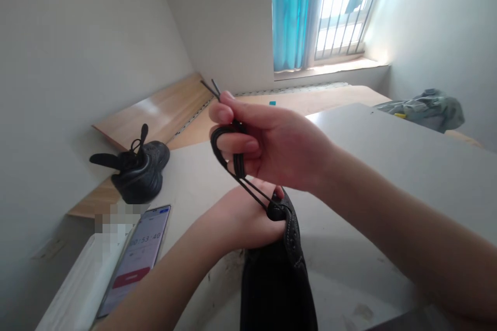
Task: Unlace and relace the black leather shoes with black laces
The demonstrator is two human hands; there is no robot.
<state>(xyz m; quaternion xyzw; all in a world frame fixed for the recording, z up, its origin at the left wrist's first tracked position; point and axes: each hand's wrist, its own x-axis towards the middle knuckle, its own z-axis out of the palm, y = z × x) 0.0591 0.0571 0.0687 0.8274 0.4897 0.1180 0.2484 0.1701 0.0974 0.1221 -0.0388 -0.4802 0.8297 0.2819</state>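
Note:
In the head view a black shoe (277, 289) stands on the white table in front of me, its opening toward me. My left hand (256, 222) grips the shoe near its lace holes; most of its fingers are hidden behind the upper. Above it my right hand (252, 137) is closed on the black shoelaces (252, 191). These run up from the shoe and wrap round the fingers in a loop, and two lace tips stick out past the thumb. A second black shoe (142, 178), laces tied, sits at the left of the table.
A phone (135, 258) with a running timer lies at the left edge, beside a white ridged object (77, 279). Wooden boards (155, 108) line the wall. Greyish-green cloth (430, 108) is heaped at the far right. Behind are a blue curtain (293, 15) and a barred window.

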